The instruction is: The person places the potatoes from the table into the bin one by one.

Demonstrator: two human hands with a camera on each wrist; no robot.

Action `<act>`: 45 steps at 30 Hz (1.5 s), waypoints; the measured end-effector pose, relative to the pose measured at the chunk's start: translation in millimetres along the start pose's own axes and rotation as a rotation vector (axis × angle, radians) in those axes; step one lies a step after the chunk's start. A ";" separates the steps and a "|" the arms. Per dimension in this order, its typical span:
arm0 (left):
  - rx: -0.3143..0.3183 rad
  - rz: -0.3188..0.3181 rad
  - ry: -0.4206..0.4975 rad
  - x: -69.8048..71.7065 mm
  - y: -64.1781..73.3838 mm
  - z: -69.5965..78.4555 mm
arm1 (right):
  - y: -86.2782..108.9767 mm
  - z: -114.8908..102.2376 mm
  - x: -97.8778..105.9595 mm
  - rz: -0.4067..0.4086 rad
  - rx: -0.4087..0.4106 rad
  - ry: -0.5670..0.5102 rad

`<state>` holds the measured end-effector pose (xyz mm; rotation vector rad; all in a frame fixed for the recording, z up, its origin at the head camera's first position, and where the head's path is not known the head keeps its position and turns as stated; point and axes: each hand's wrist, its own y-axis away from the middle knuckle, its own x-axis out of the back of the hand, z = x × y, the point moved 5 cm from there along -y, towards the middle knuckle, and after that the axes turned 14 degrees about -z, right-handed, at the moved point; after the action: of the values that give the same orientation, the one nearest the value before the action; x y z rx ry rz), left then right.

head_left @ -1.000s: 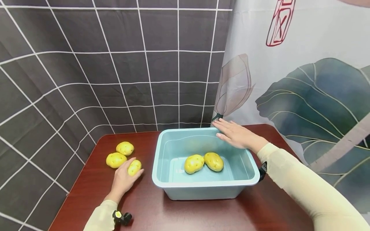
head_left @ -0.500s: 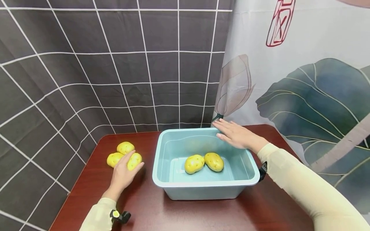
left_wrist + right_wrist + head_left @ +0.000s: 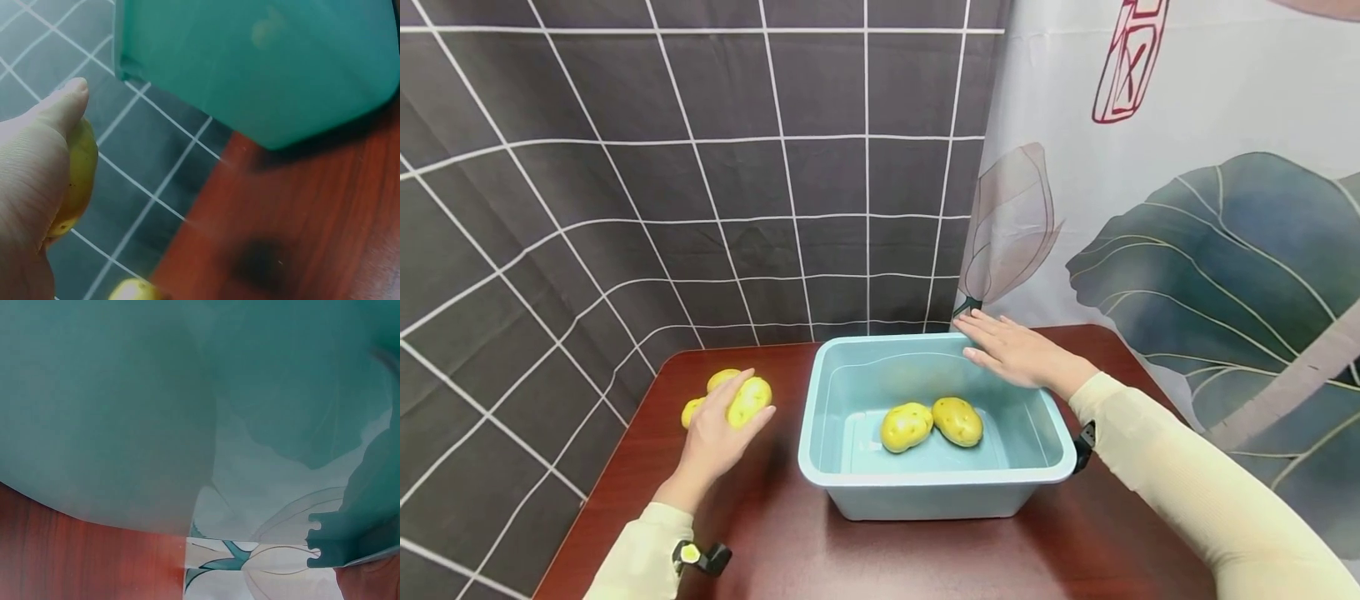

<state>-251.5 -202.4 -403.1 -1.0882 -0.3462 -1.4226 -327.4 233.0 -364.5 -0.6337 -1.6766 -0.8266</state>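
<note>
In the head view, the person's left grip point(image 3: 718, 429) is closed round a yellow potato point(image 3: 751, 402), held between thumb and fingers; I can't tell whether it touches the desk point(image 3: 850, 550). To the left of that grip and a little beyond it, both partly covered by it, lie a far potato point(image 3: 721, 380) and a near potato point(image 3: 691, 411). To the right of the left grip, apart from it, stands a pale blue tub point(image 3: 936, 479). In it sit a paler potato point(image 3: 906, 427) and a darker potato point(image 3: 957, 421), side by side, below and to the left of the right grip point(image 3: 1011, 350). That one stretches over the tub's right side, fingers straight and free; whether it touches the rim I can't make out. Beyond both grips hang a dark gridded cloth point(image 3: 820, 175) and a white printed cloth point(image 3: 1075, 167).

In the left wrist view, the left grip's thumb lies along the yellow potato, with the top of a loose potato point(image 3: 131, 291) showing below and to its right, and the tub above.

In the right wrist view, a teal surface point(image 3: 112, 412) spreads before the right grip, whose fingers I can't pick out there
</note>
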 end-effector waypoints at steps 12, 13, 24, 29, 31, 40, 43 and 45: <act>-0.161 0.024 -0.066 21.0 -14.1 36.1 | 1.5 2.4 -2.1 0.007 -0.005 -0.003; -0.173 0.018 -0.065 22.3 -15.1 38.9 | 1.6 2.0 -1.6 0.011 0.000 -0.004; -0.287 -0.092 -0.081 34.5 -33.5 72.9 | 2.3 -0.3 2.0 0.009 0.001 -0.002; -0.315 -0.184 -0.073 33.0 -43.6 89.0 | 3.1 -1.2 1.8 0.005 -0.004 -0.008; -0.323 -0.224 -0.083 31.3 -47.0 94.9 | 3.4 -1.4 1.7 0.002 -0.009 -0.010; -0.390 -0.370 -0.146 21.7 -61.5 118.0 | 3.5 -1.0 1.4 0.008 -0.016 -0.019; -0.406 -0.416 -0.146 15.8 -65.5 124.1 | 3.3 -0.8 0.7 0.009 -0.016 -0.020; -0.423 -0.437 -0.154 11.1 -68.5 128.1 | 3.4 -0.9 0.6 0.009 -0.015 -0.021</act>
<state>-259.8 -97.4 -302.4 -1.5375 -0.4218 -1.8572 -324.4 234.3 -363.1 -0.6618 -1.6872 -0.8290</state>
